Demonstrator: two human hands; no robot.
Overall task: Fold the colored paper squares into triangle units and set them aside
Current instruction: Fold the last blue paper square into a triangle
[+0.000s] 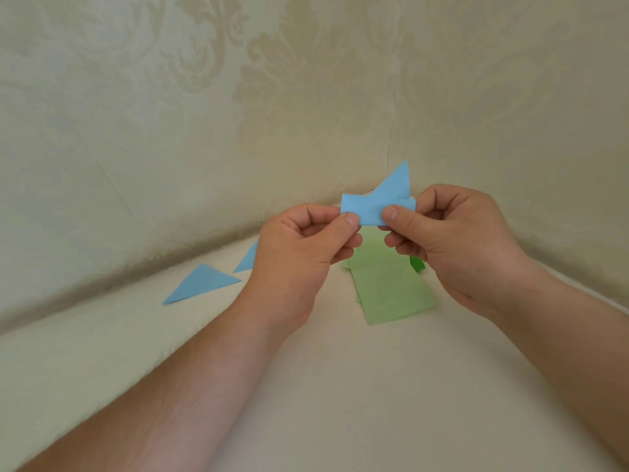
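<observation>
Hands, left (299, 243) and right (452, 233), both pinch the part-folded blue paper (374, 206) between thumb and curled fingers.

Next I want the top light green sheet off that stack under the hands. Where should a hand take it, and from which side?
Take the top light green sheet at its near corner, coming from the camera side. That end lies bare on the cream surface, while the far end sits under the left hand, the right hand and the blue paper they pinch. It lies flat, so slide a fingertip under the edge, then pinch.
</observation>
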